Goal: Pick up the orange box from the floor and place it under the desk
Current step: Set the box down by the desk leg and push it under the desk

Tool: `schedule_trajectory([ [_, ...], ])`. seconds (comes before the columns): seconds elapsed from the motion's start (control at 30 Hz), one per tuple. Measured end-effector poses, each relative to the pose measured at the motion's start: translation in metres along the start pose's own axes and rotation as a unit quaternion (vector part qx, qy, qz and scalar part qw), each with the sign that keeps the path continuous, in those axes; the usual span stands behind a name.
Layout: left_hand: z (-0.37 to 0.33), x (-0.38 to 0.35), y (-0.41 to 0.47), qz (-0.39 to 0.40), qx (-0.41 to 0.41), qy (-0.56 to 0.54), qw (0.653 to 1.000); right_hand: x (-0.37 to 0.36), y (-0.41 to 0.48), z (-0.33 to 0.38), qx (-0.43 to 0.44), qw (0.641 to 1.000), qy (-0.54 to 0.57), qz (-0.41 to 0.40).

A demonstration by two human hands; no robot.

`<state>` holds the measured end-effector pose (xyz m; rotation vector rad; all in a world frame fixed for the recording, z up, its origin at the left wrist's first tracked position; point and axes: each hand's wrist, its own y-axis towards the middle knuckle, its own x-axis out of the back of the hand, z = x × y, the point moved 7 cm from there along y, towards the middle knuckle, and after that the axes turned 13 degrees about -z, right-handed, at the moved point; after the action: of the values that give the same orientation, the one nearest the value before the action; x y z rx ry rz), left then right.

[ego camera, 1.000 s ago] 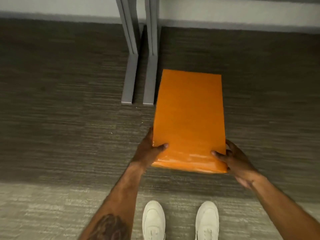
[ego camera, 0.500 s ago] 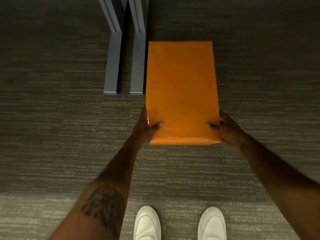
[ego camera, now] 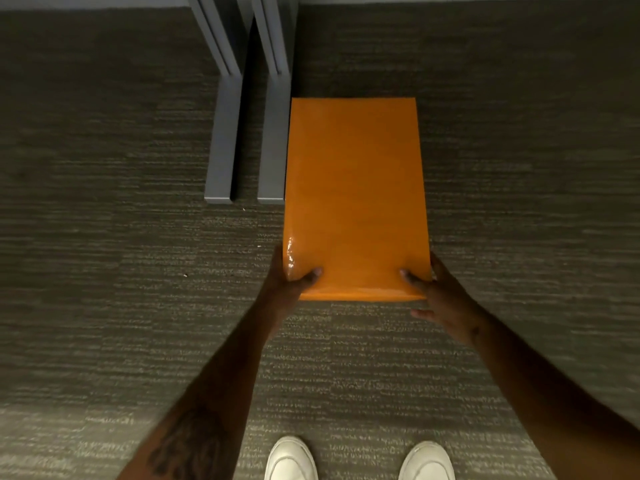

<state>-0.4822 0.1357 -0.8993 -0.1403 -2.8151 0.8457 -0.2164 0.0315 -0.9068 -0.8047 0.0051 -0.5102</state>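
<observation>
A flat orange box wrapped in shiny film lies lengthwise in front of me, low over the dark carpet, its long left edge right beside a grey desk foot. My left hand grips its near left corner, thumb on top. My right hand holds the near right corner, thumb on top and fingers spread along the side. I cannot tell whether the box rests on the floor or hangs just above it.
Two grey metal desk legs with long feet stand side by side left of the box. A pale wall base runs along the top. My white shoes stand on lighter carpet at the bottom.
Both hands have pushed the box forward, away from my feet and alongside the right desk foot. My arms are stretched out further than a second ago.
</observation>
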Motion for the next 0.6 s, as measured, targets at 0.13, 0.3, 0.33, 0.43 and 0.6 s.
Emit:
schedule_trajectory([
  [0.13, -0.007, 0.000, 0.003, 0.013, -0.020, 0.010, 1.000, -0.002, 0.005, 0.004, 0.019, 0.999, 0.038, -0.021],
  [0.3, -0.042, -0.002, 0.036, 0.012, -0.057, 0.065, 0.996, -0.008, 0.030, 0.035, 0.045, 0.998, 0.046, -0.026],
  [0.33, -0.049, -0.004, 0.044, 0.015, -0.064, 0.069, 0.995, -0.010, 0.037, 0.042, 0.048, 0.997, 0.049, -0.030],
  [0.43, -0.066, -0.008, 0.064, 0.013, -0.065, 0.069, 0.995, -0.016, 0.057, 0.062, 0.052, 0.997, 0.059, -0.028],
  [0.6, -0.079, -0.005, 0.092, 0.001, -0.052, 0.059, 0.997, -0.029, 0.083, 0.090, 0.060, 0.996, 0.055, -0.027],
])
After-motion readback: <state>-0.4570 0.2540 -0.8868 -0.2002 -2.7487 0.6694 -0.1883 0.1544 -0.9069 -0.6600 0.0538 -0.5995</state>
